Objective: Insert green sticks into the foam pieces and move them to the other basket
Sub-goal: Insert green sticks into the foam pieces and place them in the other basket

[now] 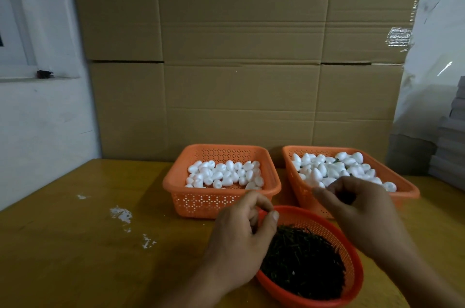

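The round red basket (349, 244) of dark green sticks (302, 260) sat nearest the person on the surface (75, 244). Beyond it to the left stood an orange basket (201, 202) of plain foam pieces (224, 173); beyond it to the right, a second orange basket (302, 194) held foam pieces (334, 169) with green showing among them. Above the round basket's far rim, the left hand (241, 237) had its fingers curled around something pale, probably a foam piece. The right hand (357, 209) was curled in a pinch on something dark, likely a stick, though blur hid it. To do this step well, the stick should meet the foam's end squarely and be pushed straight in, gently, to avoid crumbling.
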